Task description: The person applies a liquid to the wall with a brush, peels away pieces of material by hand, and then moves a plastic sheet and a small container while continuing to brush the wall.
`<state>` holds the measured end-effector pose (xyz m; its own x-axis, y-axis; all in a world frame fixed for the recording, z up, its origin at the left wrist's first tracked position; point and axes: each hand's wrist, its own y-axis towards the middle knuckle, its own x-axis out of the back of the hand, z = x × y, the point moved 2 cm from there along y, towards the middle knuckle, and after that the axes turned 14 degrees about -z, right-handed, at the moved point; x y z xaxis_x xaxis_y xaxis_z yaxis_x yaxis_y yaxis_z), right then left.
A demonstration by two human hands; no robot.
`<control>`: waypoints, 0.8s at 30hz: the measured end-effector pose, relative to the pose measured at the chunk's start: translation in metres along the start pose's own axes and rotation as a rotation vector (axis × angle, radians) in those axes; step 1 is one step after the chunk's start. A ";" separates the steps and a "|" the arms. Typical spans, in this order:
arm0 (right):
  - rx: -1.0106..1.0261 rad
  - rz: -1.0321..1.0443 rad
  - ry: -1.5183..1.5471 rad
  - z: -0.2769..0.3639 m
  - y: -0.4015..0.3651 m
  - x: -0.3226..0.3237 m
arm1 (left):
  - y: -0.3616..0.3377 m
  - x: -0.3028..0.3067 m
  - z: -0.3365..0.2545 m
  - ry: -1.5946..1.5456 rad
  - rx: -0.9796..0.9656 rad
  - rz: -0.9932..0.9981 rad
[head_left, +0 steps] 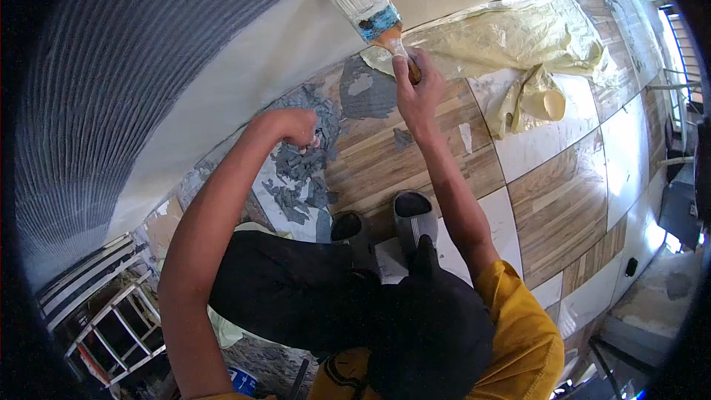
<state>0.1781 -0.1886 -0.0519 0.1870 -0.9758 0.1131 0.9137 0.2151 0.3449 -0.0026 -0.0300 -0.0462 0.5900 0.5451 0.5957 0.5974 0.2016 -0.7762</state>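
A wide paintbrush with a wooden handle, a blue-smeared ferrule and white-coated bristles is in my right hand, fingers wrapped round the handle. Its bristles overlap the pale wall strip in this view. Over a heap of grey flaky scraps on the floor, my left hand is closed, knuckles toward the wall. I cannot tell what its fingers hold. Above the pale strip, the wall carries a grey ribbed coating.
Yellowish plastic sheeting lies along the wall's foot, with a crumpled bag and pale yellow cup near it. My sandals rest on wood-look and white tiles. A metal ladder lies lower left.
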 end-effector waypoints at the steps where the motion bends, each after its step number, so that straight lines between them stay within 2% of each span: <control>1: 0.003 0.001 -0.001 0.001 -0.001 0.000 | -0.001 0.001 -0.001 0.014 0.014 0.011; 7: -0.013 0.095 -0.020 -0.018 -0.016 -0.006 | -0.005 0.006 -0.006 0.027 -0.008 0.009; 11: -0.036 0.099 0.013 -0.012 -0.022 0.002 | -0.004 0.003 -0.001 -0.015 -0.031 0.015; 14: -0.126 0.018 0.087 -0.022 -0.017 0.006 | -0.005 0.001 0.000 -0.010 -0.027 0.001; 16: -0.017 -0.084 0.073 -0.022 -0.002 0.005 | -0.004 0.001 -0.001 0.027 -0.059 0.004; 20: -0.072 -0.009 -0.088 -0.041 0.004 0.006 | -0.002 0.002 -0.003 0.023 -0.051 0.002; 23: -0.126 0.012 -0.146 -0.087 -0.030 0.021 | -0.005 0.009 -0.007 0.046 -0.054 0.003; 24: -0.120 0.016 -0.143 -0.077 -0.029 0.024 | -0.003 0.006 -0.004 0.018 -0.029 -0.004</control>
<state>0.1838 -0.2208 -0.1305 0.1569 -0.9549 0.2520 0.9491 0.2163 0.2290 0.0010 -0.0310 -0.0394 0.5973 0.5294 0.6025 0.6152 0.1796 -0.7677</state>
